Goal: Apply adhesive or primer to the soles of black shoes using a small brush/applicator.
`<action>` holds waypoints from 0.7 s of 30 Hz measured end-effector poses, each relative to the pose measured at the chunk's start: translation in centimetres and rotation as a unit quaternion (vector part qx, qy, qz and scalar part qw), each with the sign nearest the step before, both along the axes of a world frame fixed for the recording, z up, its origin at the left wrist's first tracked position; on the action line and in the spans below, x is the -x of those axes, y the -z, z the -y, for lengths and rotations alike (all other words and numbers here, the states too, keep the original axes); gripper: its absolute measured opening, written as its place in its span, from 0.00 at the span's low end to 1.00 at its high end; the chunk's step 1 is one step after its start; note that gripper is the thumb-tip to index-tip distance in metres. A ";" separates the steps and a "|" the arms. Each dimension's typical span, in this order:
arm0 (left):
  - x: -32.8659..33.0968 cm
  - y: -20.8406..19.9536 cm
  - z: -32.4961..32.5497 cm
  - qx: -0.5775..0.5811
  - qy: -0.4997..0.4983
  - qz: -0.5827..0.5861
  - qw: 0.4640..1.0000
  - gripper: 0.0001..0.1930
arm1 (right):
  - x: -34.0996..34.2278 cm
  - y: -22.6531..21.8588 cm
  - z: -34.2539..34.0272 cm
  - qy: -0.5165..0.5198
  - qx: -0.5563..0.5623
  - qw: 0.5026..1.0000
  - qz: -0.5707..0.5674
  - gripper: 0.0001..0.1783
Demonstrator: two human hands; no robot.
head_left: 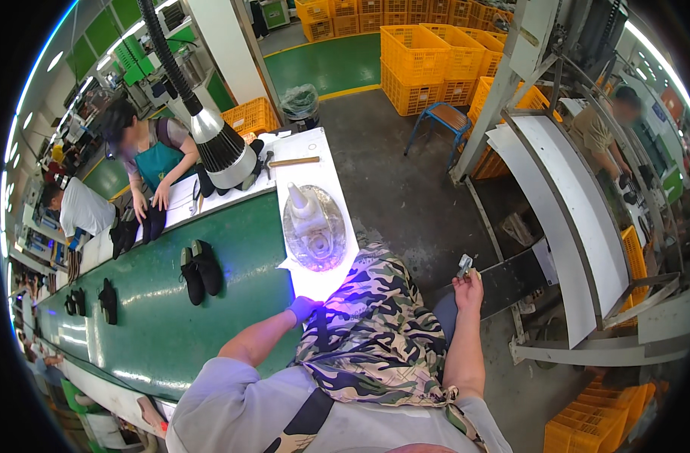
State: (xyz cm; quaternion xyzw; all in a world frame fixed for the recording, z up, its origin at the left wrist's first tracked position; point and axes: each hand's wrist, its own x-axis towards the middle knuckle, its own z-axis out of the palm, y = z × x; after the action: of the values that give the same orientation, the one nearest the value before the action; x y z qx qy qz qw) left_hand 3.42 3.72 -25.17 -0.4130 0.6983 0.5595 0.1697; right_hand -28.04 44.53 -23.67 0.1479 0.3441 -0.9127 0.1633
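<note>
My right hand (469, 293) is raised over the floor at the right, its fingers closed round a small shiny piece (465, 264) of silver and white, too small to name. My left hand (303, 309), lit violet, rests by the near edge of the white worktop (318, 287), next to my camouflage apron (375, 332); its fingertips are hard to make out in the glare. Just beyond it, an oval metal tray (294, 243) holds a white nozzle bottle (306, 205). Farther off lies a hammer (294, 161) with a wooden handle.
A black and silver lamp (223, 147) hangs over the worktop. Pairs of black shoes (201, 273) stand on the green conveyor (247, 325). Across it, a co-worker (160, 151) handles shoes. Yellow crates (413, 64) and a blue stool (443, 121) stand beyond; a metal rack (564, 189) rises at right.
</note>
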 end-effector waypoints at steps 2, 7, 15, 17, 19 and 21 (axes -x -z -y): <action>0.1 0.0 -0.1 0.006 0.002 -0.010 1.000 0.17 | 0.0 0.1 -0.1 0.002 0.000 1.000 0.000 0.06; 0.0 0.0 -0.1 -0.003 -0.014 0.011 1.000 0.16 | -0.1 0.5 -0.3 0.001 0.014 1.000 -0.007 0.06; -0.6 1.0 0.9 0.071 0.136 -0.011 0.988 0.20 | 0.0 1.2 -1.0 -0.007 0.004 1.000 -0.005 0.06; 0.2 0.0 0.7 0.015 0.076 0.002 0.997 0.14 | -0.1 1.2 -1.5 -0.013 -0.018 1.000 -0.006 0.08; -0.7 -0.6 1.8 -0.281 -0.146 -0.109 0.942 0.10 | 0.3 1.4 -1.8 -0.044 -0.032 0.999 -0.006 0.09; -3.1 0.4 4.4 -0.306 -0.263 -0.080 0.911 0.11 | 0.9 1.3 -1.1 -0.068 -0.029 0.997 -0.019 0.11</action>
State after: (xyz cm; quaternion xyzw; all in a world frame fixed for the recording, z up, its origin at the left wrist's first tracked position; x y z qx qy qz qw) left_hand 6.55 -0.65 -25.53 -0.4632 0.3698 0.8016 0.0780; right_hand -28.98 45.67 -24.95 0.1119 0.3828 -0.8916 0.2144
